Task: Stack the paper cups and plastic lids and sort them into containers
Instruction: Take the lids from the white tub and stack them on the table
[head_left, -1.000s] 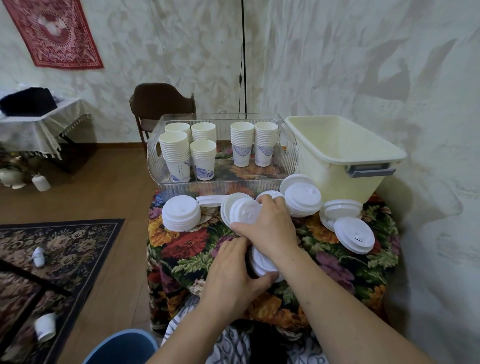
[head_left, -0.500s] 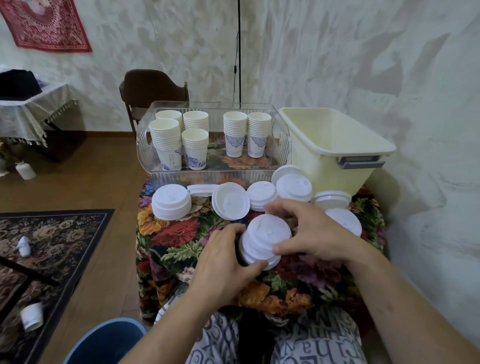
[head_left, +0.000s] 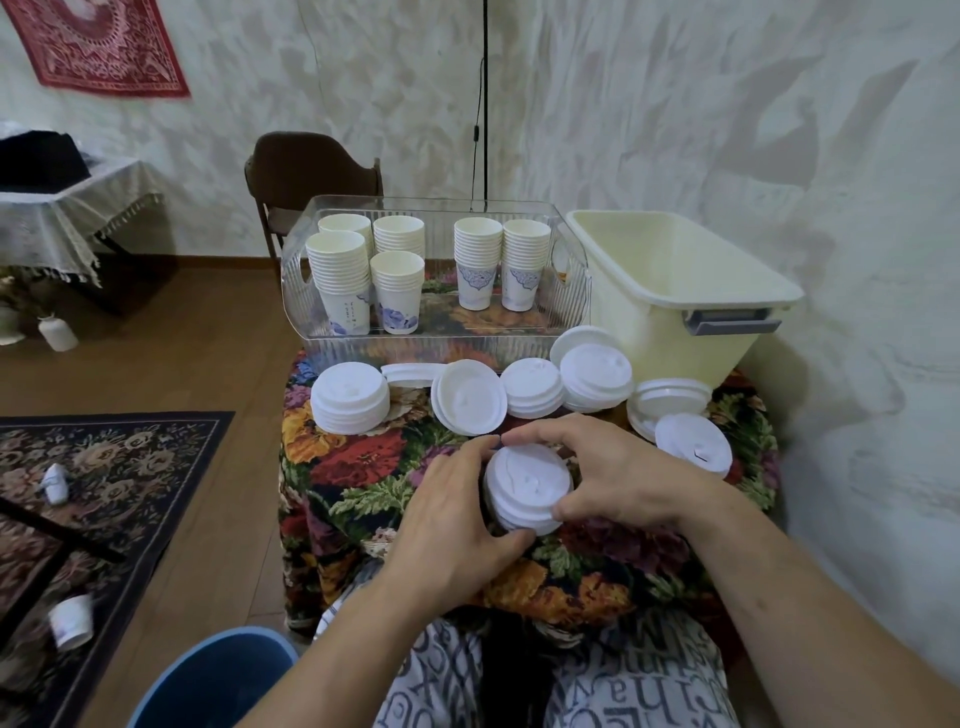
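A stack of white plastic lids (head_left: 525, 488) sits on the floral tablecloth near the front. My left hand (head_left: 449, 525) grips its left side and my right hand (head_left: 608, 475) curls round its right side and top. More lid stacks (head_left: 349, 397) lie in a row behind, one tilted stack (head_left: 470, 397) among them. Several stacks of paper cups (head_left: 337, 280) stand in the clear ribbed bin (head_left: 436, 343). The cream tub (head_left: 670, 291) at the right holds nothing visible.
A loose lid (head_left: 693, 451) lies to the right of my hands, near the table's right edge. A brown chair (head_left: 311, 171) stands behind the bin. Fallen cups (head_left: 71, 627) lie on the patterned rug at left. A blue bucket rim (head_left: 208, 675) shows below.
My right hand came back from the far lids to the stack in front; both hands now enclose it more squarely, and the stack sits flatter on the cloth.
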